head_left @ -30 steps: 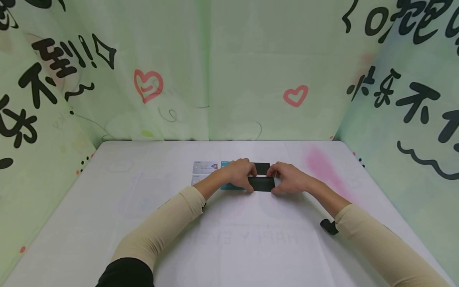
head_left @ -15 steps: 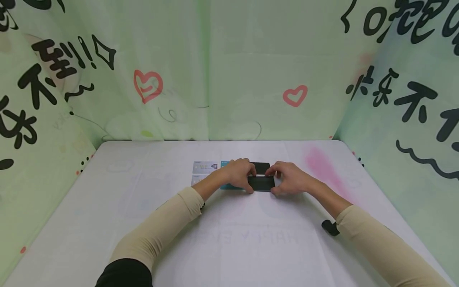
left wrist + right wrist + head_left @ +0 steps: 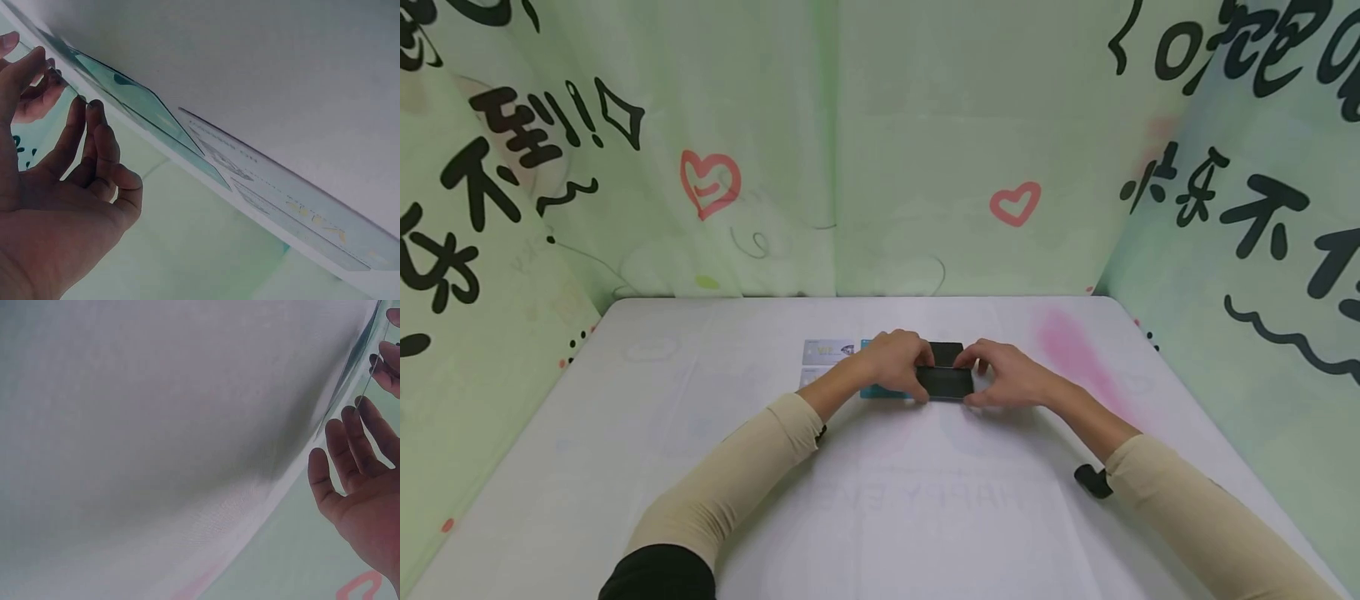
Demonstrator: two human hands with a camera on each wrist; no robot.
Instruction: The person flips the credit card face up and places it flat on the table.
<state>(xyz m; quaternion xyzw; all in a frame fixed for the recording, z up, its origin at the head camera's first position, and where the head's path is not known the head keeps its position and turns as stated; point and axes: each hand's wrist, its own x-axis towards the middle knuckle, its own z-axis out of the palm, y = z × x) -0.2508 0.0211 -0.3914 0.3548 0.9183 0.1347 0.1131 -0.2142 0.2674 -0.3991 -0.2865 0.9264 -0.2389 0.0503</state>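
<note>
Both hands hold a dark, glossy rectangular card (image 3: 945, 383) between them at its short ends. My left hand (image 3: 895, 364) pinches its left end with thumb and fingertips. At the right end my right hand (image 3: 1003, 372) does the same, fingers bent over it. Seen from the left wrist, the held card is nearly edge-on. Just behind it lies a second dark card (image 3: 947, 352). A teal card (image 3: 883, 392) shows below my left forearm, partly hidden by the hand. Farther left lies a pale silvery card (image 3: 829, 351), with another pale card (image 3: 312, 206) in front of it.
The cards lie on a white cloth-covered table (image 3: 880, 517) toward its far edge. Green curtains (image 3: 895, 150) with black lettering and red hearts surround it at the back and sides. A black object (image 3: 1093, 481) sits at my right cuff.
The held card has tilted slightly, and the white gap between it and the dark card behind has narrowed. Both hands keep their grip and have barely moved.
</note>
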